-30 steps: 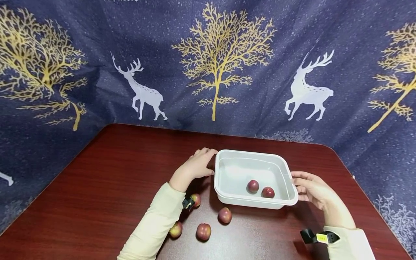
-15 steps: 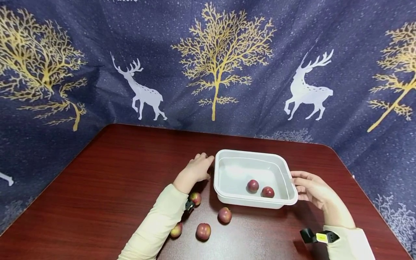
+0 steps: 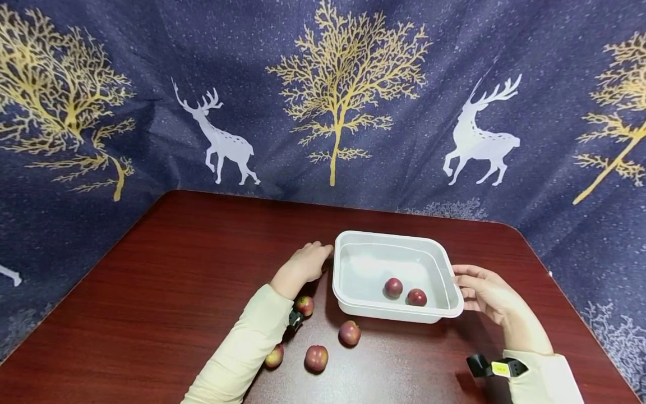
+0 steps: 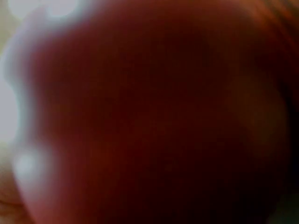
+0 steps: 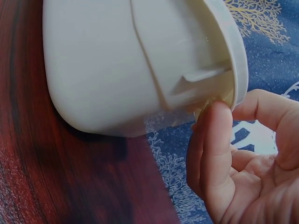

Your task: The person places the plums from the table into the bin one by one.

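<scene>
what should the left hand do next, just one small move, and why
Probably raise the left hand slightly before moving it sideways: a red-and-yellow plum sits close to its wrist camera and nearly fills that camera's blurred view, so a low sweep might roll it.

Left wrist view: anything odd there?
Yes: a dark red blur fills most of that picture, so little else shows. Likely it's the fruit beside the left wrist camera in the head view, too close to the lens.
</scene>
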Motion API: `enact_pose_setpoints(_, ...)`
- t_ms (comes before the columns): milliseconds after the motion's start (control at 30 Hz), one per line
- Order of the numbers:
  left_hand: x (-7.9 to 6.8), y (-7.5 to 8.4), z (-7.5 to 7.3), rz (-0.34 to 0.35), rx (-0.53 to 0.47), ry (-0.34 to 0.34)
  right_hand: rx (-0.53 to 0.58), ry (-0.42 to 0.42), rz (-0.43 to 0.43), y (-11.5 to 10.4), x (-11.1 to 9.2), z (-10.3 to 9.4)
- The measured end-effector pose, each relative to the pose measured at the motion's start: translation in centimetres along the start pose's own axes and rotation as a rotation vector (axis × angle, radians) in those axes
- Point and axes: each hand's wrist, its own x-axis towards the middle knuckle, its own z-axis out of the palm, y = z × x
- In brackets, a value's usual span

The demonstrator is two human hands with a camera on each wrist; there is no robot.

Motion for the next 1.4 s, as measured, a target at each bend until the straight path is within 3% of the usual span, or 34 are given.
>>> enact_pose_setpoints(133, 0.0, 0.0, 0.0, -0.001, 0.020, 0.027, -0.007, 0.006, -0.001, -0.1, -0.1, 0.1)
enact_pose_setpoints(300, -0.1, 0.0, -0.1, 0.000, 0.018, 0.014, -0.012, 0.021, 0.004, -0.1, -0.1, 0.2)
enact_pose_setpoints(633, -0.3, 0.2, -0.9, -0.051, 0.058, 0.035, -0.002, 0.015, 0.007, 0.0, 0.0, 0.2)
enact_pose_setpoints(1400, -1.5, 1.7, -2.9, -0.062, 0.156, 0.252, 0.005, -0.009, -0.014, 0.2, 0.1, 0.1)
